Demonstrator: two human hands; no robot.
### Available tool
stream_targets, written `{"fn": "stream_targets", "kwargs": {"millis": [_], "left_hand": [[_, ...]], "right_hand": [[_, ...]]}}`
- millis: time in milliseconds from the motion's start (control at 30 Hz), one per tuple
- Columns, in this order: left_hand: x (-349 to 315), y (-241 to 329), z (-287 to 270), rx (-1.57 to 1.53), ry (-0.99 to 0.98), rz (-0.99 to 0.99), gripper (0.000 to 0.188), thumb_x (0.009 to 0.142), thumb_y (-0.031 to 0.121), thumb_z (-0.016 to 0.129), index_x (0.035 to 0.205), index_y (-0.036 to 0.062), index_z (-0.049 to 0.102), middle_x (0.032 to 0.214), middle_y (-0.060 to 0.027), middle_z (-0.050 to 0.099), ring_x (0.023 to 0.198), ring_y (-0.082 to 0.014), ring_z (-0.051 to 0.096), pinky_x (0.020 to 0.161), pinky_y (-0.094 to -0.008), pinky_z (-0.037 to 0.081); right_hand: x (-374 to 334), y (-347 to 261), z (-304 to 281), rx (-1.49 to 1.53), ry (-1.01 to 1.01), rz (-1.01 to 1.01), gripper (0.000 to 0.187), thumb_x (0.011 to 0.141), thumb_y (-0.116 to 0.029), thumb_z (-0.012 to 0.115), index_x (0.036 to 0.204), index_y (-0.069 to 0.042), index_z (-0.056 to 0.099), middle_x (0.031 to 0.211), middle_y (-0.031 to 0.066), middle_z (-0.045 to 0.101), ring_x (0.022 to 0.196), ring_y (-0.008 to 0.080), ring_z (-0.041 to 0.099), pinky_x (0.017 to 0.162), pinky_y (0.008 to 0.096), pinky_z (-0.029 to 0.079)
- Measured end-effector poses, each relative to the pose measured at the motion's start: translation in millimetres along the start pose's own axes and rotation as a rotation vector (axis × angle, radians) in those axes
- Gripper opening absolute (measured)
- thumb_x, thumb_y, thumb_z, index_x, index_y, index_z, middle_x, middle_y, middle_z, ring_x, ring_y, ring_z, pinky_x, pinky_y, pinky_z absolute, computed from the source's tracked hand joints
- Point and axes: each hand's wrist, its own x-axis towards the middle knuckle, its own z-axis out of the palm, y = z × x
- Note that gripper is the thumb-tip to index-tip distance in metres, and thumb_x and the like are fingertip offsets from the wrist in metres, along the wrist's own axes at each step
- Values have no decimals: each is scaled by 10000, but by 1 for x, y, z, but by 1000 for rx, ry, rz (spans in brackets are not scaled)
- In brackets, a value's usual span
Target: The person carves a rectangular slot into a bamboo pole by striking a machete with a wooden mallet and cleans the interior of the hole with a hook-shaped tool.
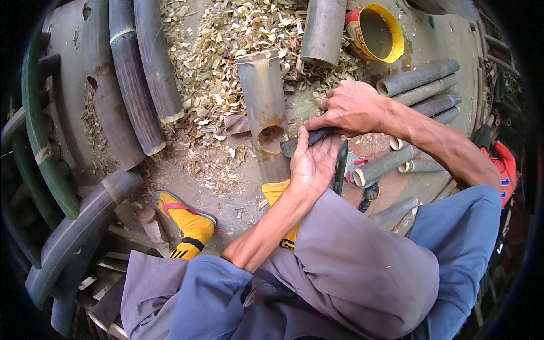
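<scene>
A bamboo tube [262,90] lies before me with a round hole [272,139] cut into its wall. Just right of this hole is a short dark tool [289,148] with a flat, rounded end; its exact kind is unclear. My right hand [354,107] closes on the tool's dark handle [318,135] from above. Palm up, my left hand [315,164] lies under the handle, its thumb against the tool beside the hole. Part of the left fingers is hidden by the right hand. Close to the left palm stands a narrow dark blade-like piece [341,167].
Pale shavings [209,62] cover the ground ahead. Long bamboo poles [127,73] lie at left, shorter tubes [425,79] at right. A thick bamboo piece [324,31] and a red-yellow bucket of murky liquid [375,34] are at the back. My sandaled yellow-socked foot [184,218] is near left.
</scene>
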Motion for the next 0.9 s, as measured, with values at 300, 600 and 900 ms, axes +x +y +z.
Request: {"fn": "stream_targets", "kwargs": {"millis": [300,600,900], "left_hand": [[-15,26,-12,736,329,-181,419,987,271,327,1153,-86,472,1183,-237,535,1104,-309,556,990,-400,459],[-21,107,-34,1799,201,-390,323,941,241,399,898,-24,577,822,-171,627,714,-239,658,614,-409,570],[-24,18,-35,473,-4,-118,441,981,310,408,1219,-57,464,1238,-221,519,1204,-340,484,1054,-469,375]], "right_hand": [[-14,-49,92,946,186,215,539,742,-228,701,1254,-185,538,854,163,676,750,335,668,706,445,522],[50,-184,110,1464,371,741,539,806,-162,644,1272,-92,382,860,259,645,754,389,659,639,463,539],[-18,-50,37,284,37,153,521,721,-158,679,1217,-156,519,730,147,652,687,337,655,582,435,513]]}}
